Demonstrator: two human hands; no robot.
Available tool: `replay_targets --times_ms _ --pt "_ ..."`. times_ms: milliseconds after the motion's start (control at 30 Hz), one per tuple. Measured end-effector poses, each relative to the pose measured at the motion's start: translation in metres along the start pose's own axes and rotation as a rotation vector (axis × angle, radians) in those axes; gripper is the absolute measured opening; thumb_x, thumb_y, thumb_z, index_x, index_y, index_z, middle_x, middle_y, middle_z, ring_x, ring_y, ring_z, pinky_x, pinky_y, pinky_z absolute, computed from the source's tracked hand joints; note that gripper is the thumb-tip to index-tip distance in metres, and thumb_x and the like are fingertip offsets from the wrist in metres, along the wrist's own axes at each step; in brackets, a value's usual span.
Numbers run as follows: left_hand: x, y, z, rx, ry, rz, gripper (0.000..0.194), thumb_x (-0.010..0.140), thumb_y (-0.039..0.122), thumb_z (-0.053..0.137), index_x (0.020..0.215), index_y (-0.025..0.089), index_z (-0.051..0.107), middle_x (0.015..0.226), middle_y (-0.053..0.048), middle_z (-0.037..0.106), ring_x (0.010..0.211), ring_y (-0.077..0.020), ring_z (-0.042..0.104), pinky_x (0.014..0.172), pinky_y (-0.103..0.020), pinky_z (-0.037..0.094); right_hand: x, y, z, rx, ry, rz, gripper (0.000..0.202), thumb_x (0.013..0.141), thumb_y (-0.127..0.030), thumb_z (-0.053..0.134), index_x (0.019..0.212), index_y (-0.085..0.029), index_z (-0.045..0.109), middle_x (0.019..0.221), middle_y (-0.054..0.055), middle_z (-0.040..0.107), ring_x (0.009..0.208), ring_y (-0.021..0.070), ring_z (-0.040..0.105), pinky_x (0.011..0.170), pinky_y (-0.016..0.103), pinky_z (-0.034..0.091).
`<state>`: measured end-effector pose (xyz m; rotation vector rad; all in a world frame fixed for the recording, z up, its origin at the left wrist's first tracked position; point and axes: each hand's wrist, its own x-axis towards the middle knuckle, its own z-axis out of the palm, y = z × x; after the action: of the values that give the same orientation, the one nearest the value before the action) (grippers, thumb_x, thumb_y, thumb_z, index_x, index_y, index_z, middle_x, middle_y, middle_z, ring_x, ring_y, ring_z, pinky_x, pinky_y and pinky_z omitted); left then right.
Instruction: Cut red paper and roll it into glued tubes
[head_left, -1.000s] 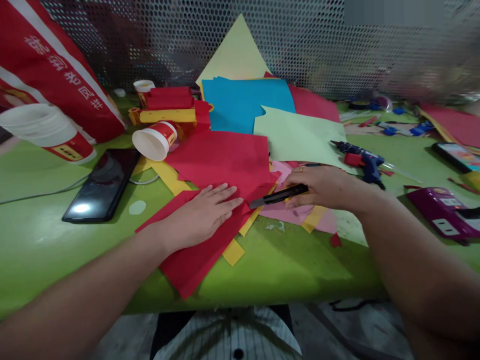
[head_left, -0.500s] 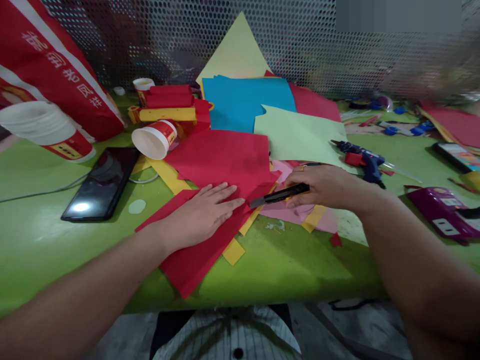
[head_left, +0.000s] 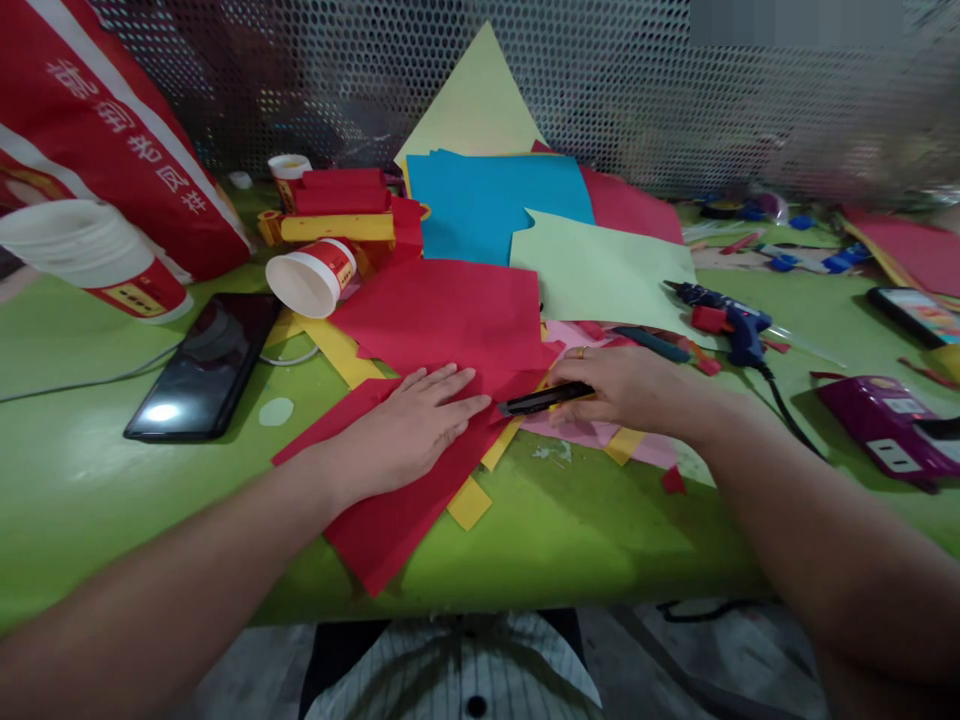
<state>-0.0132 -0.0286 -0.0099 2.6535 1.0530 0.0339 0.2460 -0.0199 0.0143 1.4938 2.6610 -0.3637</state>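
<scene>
My left hand [head_left: 412, 430] lies flat on a folded sheet of red paper [head_left: 382, 535], fingers spread and pointing to the right. In my right hand [head_left: 611, 390] is a black utility knife [head_left: 547, 399], its tip at the paper's right edge, close to my left fingertips. Whether the blade is inside the fold I cannot tell. Another red sheet [head_left: 457, 310] lies just beyond. Yellow paper strips [head_left: 470, 503] and pink paper [head_left: 652, 449] stick out beneath and beside the red paper.
A hot glue gun [head_left: 739, 325] lies to the right, near a purple power socket [head_left: 885, 425]. To the left are a black phone [head_left: 206, 370], stacked paper cups [head_left: 97, 260] and a tipped paper cup [head_left: 315, 277]. Blue paper [head_left: 495, 195] and pale green paper [head_left: 607, 265] lie behind.
My right hand has moved left with the utility knife, bringing its tip slightly closer to the fold. A dark-handled tool behind my right hand is more visible. My left hand stays in place.
</scene>
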Motion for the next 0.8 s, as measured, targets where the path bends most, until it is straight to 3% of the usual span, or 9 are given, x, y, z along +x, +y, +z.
replay_targets --times_ms 467,800 --pt "0.001 0.001 -0.001 -0.003 -0.032 -0.017 0.044 0.095 0.028 0.023 0.135 0.025 0.042 0.149 -0.004 0.029 0.138 -0.0223 0.019 0.111 -0.046 0.019 -0.004 0.001 -0.005 -0.043 -0.003 -0.054 0.028 0.083 -0.046 0.05 0.089 -0.021 0.061 0.084 0.004 0.064 0.068 0.0159 0.056 0.054 0.025 0.032" --pt "0.002 0.004 -0.003 -0.027 -0.051 -0.051 0.045 0.095 0.028 0.023 0.135 0.023 0.041 0.15 -0.004 0.026 0.139 -0.0206 0.016 0.112 -0.044 0.017 0.0 -0.011 -0.005 -0.096 -0.06 0.018 0.031 0.084 -0.047 0.047 0.088 -0.019 0.059 0.079 0.005 0.063 0.063 0.0154 0.054 0.052 0.024 0.029"
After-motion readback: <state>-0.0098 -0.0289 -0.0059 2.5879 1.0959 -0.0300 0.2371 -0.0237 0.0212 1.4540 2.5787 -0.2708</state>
